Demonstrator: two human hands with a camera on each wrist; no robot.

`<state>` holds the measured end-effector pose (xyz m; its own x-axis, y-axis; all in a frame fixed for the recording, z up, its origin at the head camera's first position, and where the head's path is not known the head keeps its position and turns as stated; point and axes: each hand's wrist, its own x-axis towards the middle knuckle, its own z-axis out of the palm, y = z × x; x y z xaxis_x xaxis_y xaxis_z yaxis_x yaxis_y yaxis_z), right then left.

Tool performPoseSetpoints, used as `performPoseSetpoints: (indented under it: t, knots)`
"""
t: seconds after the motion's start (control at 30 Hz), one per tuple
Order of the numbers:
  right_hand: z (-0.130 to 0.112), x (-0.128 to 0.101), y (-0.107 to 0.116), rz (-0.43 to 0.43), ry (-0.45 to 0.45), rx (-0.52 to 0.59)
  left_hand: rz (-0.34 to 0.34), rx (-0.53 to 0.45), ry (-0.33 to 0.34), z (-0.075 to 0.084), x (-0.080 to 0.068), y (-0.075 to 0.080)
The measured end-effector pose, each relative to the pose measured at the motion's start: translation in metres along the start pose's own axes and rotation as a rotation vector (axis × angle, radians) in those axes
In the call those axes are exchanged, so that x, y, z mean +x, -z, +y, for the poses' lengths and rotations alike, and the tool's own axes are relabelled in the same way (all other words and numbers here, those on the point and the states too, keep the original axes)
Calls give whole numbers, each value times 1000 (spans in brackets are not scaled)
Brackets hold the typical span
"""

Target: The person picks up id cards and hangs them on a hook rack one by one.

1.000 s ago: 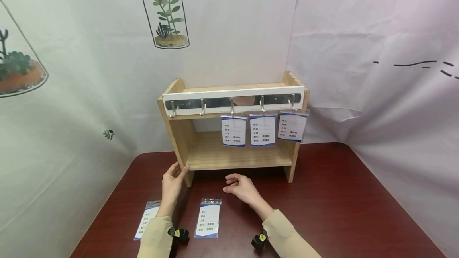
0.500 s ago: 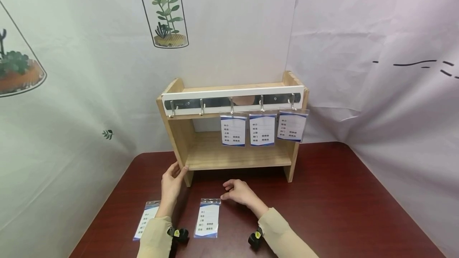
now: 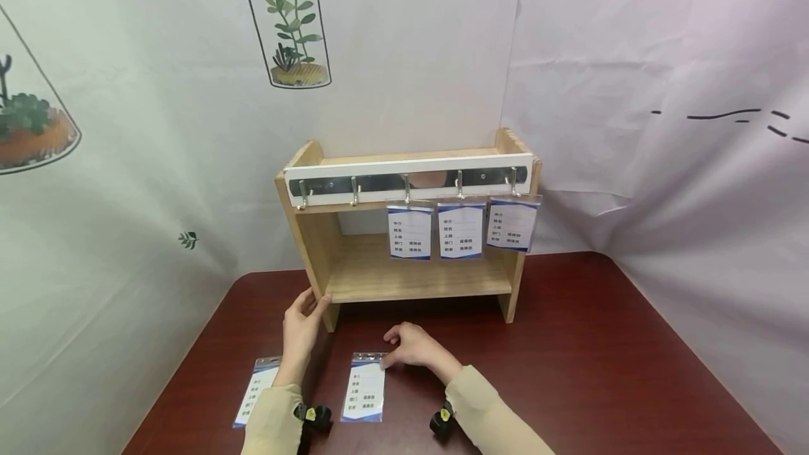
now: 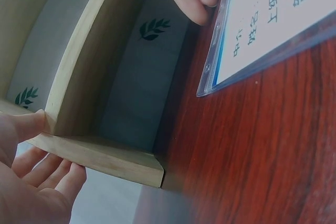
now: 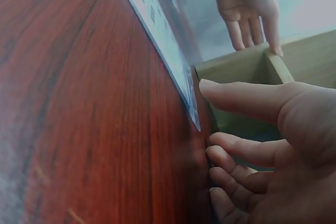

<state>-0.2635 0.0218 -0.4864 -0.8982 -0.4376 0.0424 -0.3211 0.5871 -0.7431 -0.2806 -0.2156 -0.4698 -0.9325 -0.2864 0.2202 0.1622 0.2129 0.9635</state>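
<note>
A clear-sleeved name card (image 3: 365,388) lies flat on the dark red table (image 3: 569,371). My right hand (image 3: 393,355) is at the card's top right corner. Its curled fingertips (image 5: 220,153) touch the table beside the card's edge (image 5: 178,77), and the thumb is raised above it. My left hand (image 3: 311,304) rests against the lower left corner of the wooden shelf (image 3: 404,279), thumb on the front edge and fingers along the outer side (image 4: 52,174). A second card (image 3: 255,399) lies left of my left forearm.
The shelf carries a white rail with several metal hooks (image 3: 355,188). Three cards (image 3: 461,230) hang on the right hooks; the two left hooks are bare. Printed sheets hang close behind and on both sides of the table.
My right hand has come down and to the left, from hovering in front of the shelf to the card's top right corner. The left hand has stayed at the shelf.
</note>
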Motion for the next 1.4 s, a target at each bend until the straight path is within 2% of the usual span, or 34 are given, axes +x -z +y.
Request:
performPoseSetpoints:
  t: [0.4, 0.8, 1.13, 1.4]
  knots:
    - [-7, -1, -5, 3, -22, -130, 6, 7, -5, -1, 0, 0]
    - [-12, 0, -4, -33, -44, -101, -3, 3, -2, -1, -1, 1]
    - [-11, -2, -2, -52, 0, -122, -1, -6, -11, 1, -1, -1]
    - [-10, -2, -2, -62, -4, -88, 1, 5, -12, 0, -1, 0]
